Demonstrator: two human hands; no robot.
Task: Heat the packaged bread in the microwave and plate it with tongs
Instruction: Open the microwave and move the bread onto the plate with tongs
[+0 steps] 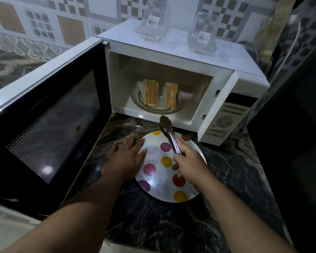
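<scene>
The white microwave (217, 84) stands open on the dark marble counter, its door (49, 114) swung wide to the left. Inside, on the glass turntable (161, 109), several bread slices (152, 94) stand on edge in two groups. A white plate with coloured dots (159, 176) lies on the counter in front of the oven, with nothing on it. My left hand (125, 157) rests flat on the plate's left rim, fingers straight. My right hand (187, 161) grips metal tongs (169, 134) above the plate, their dark tips closed and pointing toward the oven opening.
Two clear glass jars (153, 19) (202, 28) with barcode labels stand on top of the microwave. The control panel (224, 121) is on its right side. A dark wall or appliance (290, 143) bounds the counter on the right. The tiled wall lies behind.
</scene>
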